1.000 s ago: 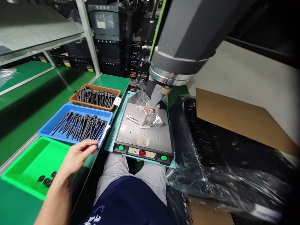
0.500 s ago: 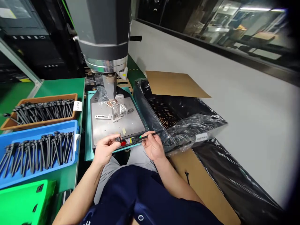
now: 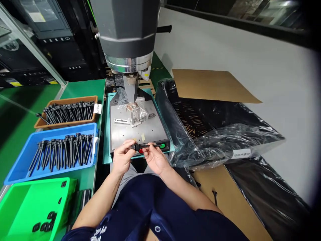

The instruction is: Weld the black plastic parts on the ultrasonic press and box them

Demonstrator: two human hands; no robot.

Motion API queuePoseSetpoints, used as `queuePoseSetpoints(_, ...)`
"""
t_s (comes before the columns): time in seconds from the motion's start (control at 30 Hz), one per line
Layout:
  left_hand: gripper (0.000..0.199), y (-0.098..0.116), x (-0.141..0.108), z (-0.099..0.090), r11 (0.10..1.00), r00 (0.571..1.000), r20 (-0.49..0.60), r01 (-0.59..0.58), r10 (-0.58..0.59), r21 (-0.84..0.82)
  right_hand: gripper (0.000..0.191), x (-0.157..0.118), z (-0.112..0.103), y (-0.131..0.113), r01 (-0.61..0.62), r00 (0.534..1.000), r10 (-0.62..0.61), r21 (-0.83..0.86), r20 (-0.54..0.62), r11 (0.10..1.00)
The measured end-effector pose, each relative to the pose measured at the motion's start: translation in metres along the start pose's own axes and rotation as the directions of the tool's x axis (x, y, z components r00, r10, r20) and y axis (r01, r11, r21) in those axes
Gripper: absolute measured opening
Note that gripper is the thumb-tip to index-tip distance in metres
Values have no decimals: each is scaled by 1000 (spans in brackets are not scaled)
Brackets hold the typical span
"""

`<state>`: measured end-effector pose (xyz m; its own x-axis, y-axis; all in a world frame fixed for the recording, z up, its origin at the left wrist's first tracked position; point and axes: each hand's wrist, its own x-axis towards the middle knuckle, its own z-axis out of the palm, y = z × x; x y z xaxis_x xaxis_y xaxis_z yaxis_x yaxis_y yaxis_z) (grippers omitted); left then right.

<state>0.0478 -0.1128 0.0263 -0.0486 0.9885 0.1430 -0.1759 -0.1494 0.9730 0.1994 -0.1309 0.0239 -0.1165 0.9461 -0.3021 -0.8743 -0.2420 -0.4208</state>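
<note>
A black ribbed rod (image 3: 145,146) with a thicker head lies level between my hands, above the front edge of the metal machine plate (image 3: 127,132). My left hand (image 3: 122,155) pinches the head at its left end. Fingertips of my right hand (image 3: 155,158) are closed on the rod's shaft. Behind the rod, a red button (image 3: 140,151) is partly covered and a green button (image 3: 163,146) shows. The grey machine head (image 3: 130,30) hangs over a clear-wrapped fixture (image 3: 137,114) on the plate.
On the left, an orange tray (image 3: 65,126) and a blue tray (image 3: 27,152) hold several black rods. A green bin (image 3: 22,207) holds small black parts. To the right stands a plastic-lined box (image 3: 210,160) with rods inside, below a cardboard sheet (image 3: 213,85).
Both hands have come closer together, with the rod's shaft now reaching from the left hand to the right fingers. The view has shifted, so the scene sits further right.
</note>
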Motion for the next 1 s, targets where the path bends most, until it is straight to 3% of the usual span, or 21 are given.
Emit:
queuePoseSetpoints(0.27, 30, 0, 4, 6, 996, 997, 68, 45, -39, -75, 23, 1, -7, -3, -14, 999, 13, 17, 37, 1000)
queuePoseSetpoints(0.5, 29, 3, 7, 8, 974, 991, 43, 135, -129, -185, 21, -2, -7, -8, 179, 978, -165, -112, 127, 977)
queuePoseSetpoints(0.7, 33, 9, 7, 11, 964, 986, 84, 157, -142, -214, 18, -2, -6, -14, 361, 924, -317, -214, 213, 908)
queuePoseSetpoints(0.87, 39, 8, 8, 10, 979, 993, 59, 111, -102, -171, 19, -6, -4, -13, 420, 902, -376, -233, 210, 877)
queuePoseSetpoints(1.0, 44, 10, 10, 7, 952, 976, 121, 203, -179, -229, 20, -9, -3, -14, 398, 915, -361, -255, 179, 881)
